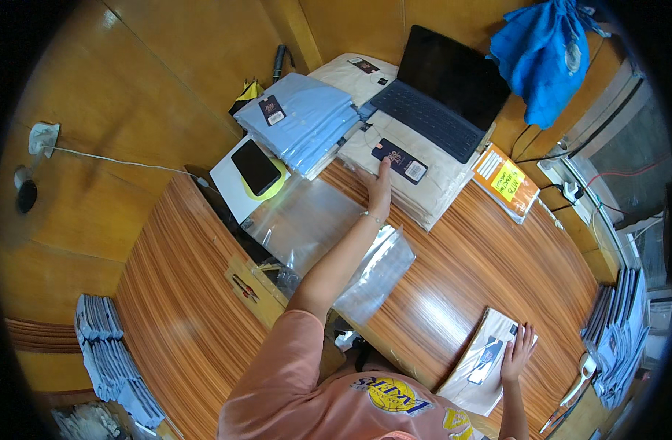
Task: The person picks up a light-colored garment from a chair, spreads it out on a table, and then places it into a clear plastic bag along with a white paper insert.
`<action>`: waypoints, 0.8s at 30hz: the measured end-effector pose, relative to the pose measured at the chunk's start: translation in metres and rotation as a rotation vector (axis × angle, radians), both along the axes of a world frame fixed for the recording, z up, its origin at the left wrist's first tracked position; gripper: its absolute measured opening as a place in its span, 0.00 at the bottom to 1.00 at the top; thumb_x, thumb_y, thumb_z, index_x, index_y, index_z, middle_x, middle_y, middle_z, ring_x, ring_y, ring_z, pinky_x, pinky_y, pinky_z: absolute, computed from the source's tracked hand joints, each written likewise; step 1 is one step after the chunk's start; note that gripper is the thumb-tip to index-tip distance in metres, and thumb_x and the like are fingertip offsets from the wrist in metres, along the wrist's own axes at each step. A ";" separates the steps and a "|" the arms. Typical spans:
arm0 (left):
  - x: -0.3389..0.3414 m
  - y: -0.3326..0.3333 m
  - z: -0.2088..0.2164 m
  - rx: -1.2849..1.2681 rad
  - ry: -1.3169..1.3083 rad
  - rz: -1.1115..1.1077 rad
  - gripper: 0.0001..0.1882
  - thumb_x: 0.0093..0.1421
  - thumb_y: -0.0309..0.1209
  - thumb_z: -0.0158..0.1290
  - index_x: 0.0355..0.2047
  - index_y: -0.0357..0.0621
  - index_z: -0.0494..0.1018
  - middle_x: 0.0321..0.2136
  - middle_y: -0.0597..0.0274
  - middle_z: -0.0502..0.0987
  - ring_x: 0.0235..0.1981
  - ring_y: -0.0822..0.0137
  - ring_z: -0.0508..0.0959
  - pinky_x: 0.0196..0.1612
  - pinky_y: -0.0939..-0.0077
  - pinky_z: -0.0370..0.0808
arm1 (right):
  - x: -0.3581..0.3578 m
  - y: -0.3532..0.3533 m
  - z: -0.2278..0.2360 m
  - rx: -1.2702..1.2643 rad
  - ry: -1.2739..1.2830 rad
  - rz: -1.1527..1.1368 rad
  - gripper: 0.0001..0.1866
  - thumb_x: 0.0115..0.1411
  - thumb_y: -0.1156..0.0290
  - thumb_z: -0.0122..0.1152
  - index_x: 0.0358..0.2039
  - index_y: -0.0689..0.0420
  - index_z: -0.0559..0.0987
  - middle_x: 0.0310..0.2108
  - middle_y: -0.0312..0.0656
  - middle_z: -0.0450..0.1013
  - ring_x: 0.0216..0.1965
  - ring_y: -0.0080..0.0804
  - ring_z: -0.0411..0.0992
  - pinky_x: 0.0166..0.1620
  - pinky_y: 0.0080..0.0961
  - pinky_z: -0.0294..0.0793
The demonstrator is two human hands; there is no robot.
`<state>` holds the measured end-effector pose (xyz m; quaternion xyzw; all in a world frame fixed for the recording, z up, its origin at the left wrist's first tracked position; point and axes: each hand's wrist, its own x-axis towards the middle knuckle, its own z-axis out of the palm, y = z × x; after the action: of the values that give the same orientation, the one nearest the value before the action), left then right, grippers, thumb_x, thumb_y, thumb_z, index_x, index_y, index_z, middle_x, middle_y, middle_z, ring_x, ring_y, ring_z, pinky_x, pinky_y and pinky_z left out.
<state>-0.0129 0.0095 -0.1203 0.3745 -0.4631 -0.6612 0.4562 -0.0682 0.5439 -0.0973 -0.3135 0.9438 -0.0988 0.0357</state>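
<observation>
My left hand (378, 193) reaches to the near-left corner of a stack of folded cream garments (442, 192) in clear bags. One digit is stretched onto the dark hang tag (400, 160) on top; the others spread at the stack's left edge, partly hidden. I see no clear grip. My right hand (518, 356) lies with fingers apart on the right edge of a single folded cream garment (471, 372) near the table's front edge. This garment has a dark tag too. Below my left forearm lie clear plastic bags (376, 275) on the wooden table (453, 293).
A tablet with keyboard (431, 103) rests on the cream stacks. Bagged light-blue garments (299, 117) and a phone (256, 167) lie left of it. An orange booklet (505, 183) is at the right. Blue garments (618, 334) and a white-handled tool (581, 378) sit by the right edge.
</observation>
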 end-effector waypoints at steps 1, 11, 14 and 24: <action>0.003 0.000 0.002 0.035 0.037 -0.048 0.51 0.55 0.49 0.50 0.60 0.37 0.27 0.62 0.46 0.32 0.63 0.58 0.38 0.62 0.68 0.37 | 0.000 0.001 -0.002 0.000 0.010 0.008 0.27 0.56 0.63 0.42 0.57 0.54 0.60 0.61 0.46 0.50 0.64 0.43 0.41 0.61 0.49 0.31; 0.091 0.054 0.066 0.036 0.076 -0.043 0.38 0.62 0.44 0.39 0.62 0.44 0.31 0.62 0.47 0.36 0.63 0.60 0.39 0.63 0.67 0.39 | -0.003 0.003 -0.007 0.028 0.010 0.023 0.27 0.58 0.60 0.40 0.57 0.55 0.60 0.61 0.46 0.49 0.63 0.44 0.41 0.61 0.49 0.30; 0.107 0.071 0.056 -0.025 0.054 -0.064 0.35 0.62 0.40 0.41 0.62 0.44 0.36 0.61 0.48 0.43 0.62 0.59 0.45 0.62 0.68 0.45 | -0.001 0.004 -0.007 0.053 0.007 0.031 0.28 0.60 0.56 0.36 0.58 0.56 0.58 0.61 0.47 0.49 0.63 0.45 0.41 0.61 0.49 0.32; 0.139 -0.029 0.047 0.043 0.085 0.301 0.34 0.61 0.46 0.41 0.60 0.41 0.45 0.59 0.55 0.52 0.61 0.62 0.50 0.61 0.68 0.44 | -0.003 0.007 -0.010 0.020 0.004 0.034 0.27 0.61 0.56 0.36 0.58 0.55 0.58 0.61 0.45 0.49 0.64 0.42 0.41 0.61 0.47 0.33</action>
<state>0.1265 -0.0197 -0.0736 0.4210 -0.3677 -0.6103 0.5613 -0.0709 0.5512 -0.1074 -0.3295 0.9393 -0.0882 0.0385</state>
